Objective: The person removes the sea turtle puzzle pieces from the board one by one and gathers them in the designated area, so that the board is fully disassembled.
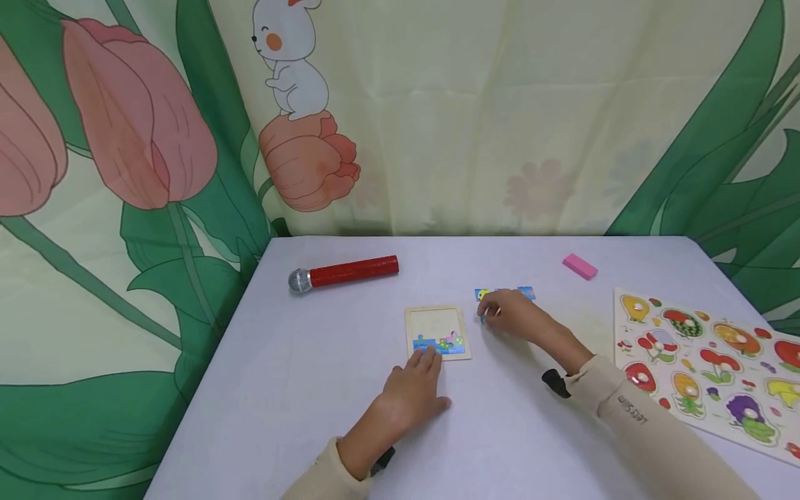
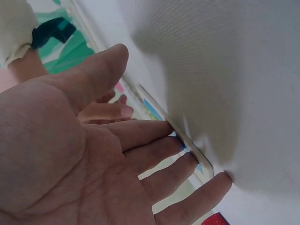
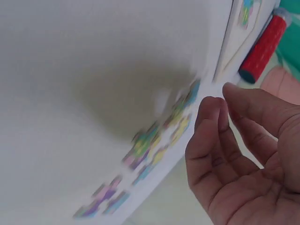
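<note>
A small wooden puzzle tray (image 1: 437, 314) lies on the table with blue, green and pink pieces (image 1: 451, 342) along its near side. My left hand (image 1: 412, 392) reaches to that side with its fingers extended; in the left wrist view the fingertips (image 2: 190, 161) lie along the tray's edge. Right of the tray, my right hand (image 1: 514, 316) is over loose jigsaw pieces (image 1: 527, 292), partly hiding them. The right wrist view shows the loose pieces (image 3: 145, 143) in rows, blurred. There the right thumb and bent fingers come near each other with nothing visible between them.
A red microphone (image 1: 353, 271) with a silver head lies at the back left. Toward the back right is a pink block (image 1: 580, 267). A white fruit puzzle board (image 1: 706, 375) covers the table's right side, partly behind the right sleeve. A printed curtain (image 1: 462, 139) hangs behind the table.
</note>
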### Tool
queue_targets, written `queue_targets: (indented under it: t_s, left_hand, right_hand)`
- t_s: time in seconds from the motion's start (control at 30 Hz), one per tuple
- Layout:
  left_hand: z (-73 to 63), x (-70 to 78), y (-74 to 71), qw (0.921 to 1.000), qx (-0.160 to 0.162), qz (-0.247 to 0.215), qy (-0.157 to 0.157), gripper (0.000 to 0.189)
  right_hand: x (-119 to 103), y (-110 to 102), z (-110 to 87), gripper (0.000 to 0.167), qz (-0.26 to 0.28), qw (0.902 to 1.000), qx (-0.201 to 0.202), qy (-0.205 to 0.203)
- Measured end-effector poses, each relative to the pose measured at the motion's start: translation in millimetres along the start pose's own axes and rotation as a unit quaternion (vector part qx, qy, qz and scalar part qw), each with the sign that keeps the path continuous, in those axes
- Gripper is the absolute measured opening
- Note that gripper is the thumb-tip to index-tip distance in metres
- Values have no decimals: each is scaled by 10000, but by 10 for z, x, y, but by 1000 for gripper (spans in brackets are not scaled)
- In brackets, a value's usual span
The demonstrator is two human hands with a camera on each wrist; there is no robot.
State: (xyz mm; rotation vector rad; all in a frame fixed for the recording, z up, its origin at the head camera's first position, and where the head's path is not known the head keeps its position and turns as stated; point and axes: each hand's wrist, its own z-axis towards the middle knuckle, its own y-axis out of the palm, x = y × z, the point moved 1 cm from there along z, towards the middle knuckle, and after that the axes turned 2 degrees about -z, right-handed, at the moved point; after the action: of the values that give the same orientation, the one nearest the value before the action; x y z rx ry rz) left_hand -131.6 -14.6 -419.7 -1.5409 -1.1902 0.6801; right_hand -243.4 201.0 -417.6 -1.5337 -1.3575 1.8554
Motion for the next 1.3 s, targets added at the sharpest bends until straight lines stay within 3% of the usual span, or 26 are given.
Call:
queue_targets:
  t_s: [0.1, 0.4, 0.8, 1.03, 1.17, 1.3]
  left_hand:
    - [14, 4, -1, 10000, -3, 10, -9, 77]
    - [13, -1, -13, 10000, -85, 27, -24, 79]
    - [-10, -49, 41, 9998, -37, 138, 114, 82]
    - [-48, -225, -15, 9980, -144, -394, 470, 79]
    - [18, -399, -128, 9958, -30, -869, 270, 79]
    - [216, -661, -196, 9925, -11, -1222, 58, 83]
  right_hand:
    - [-129, 88, 18, 15, 24, 9993, -65, -355]
    - [-366, 337, 90, 15, 224, 9966, -367, -698]
    - [-441, 382, 100, 13, 11, 9974, -316, -641]
    - [-431, 410, 110, 12, 69, 9979, -374, -517]
    - [-430, 408, 117, 14, 72, 9977, -440, -508]
    - [-442, 400, 129, 15, 82, 9977, -512, -442]
